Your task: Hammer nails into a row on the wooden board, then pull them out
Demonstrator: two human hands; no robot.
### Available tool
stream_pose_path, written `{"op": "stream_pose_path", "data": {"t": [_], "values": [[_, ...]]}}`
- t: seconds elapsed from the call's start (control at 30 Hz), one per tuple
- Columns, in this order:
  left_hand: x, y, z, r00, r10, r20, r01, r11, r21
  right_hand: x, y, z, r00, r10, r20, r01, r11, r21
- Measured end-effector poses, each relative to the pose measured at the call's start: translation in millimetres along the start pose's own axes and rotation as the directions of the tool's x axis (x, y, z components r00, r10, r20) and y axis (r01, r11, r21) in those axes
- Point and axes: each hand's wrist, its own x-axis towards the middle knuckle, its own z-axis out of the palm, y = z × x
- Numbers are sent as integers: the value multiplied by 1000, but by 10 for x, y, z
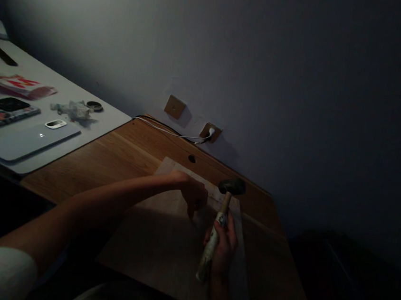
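My right hand [223,248] is wrapped around the pale, worn handle of a hammer [213,239]. The hammer's dark head [232,186] points up and away from me, over the far right part of a flat wooden board [155,240]. Just left of the hammer, my left hand [195,197] reaches across the board with its wrist bent and fingers pointing down. Its fingers are mostly drawn in, low over the board's surface. Shadow hides whatever may be between them.
The board lies on a brown wooden table [102,159]. On a white table [112,124] to the left are a pale phone [25,141], a patterned case [7,115], a crumpled wrapper [73,110] and a red-and-white packet [23,86]. A white plug with cable sits in a wall socket [216,128].
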Motion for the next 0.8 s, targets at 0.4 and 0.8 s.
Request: {"op": "stream_pose_path", "data": {"t": [0.4,0.8], "values": [[30,131,128,988,90,122,-104,989,109,-41,-27,36,999,-22,41,22,1000,10],[149,8,304,998,67,-3,-67,997,39,-42,-69,24,997,-74,-8,74,996,-44]]}}
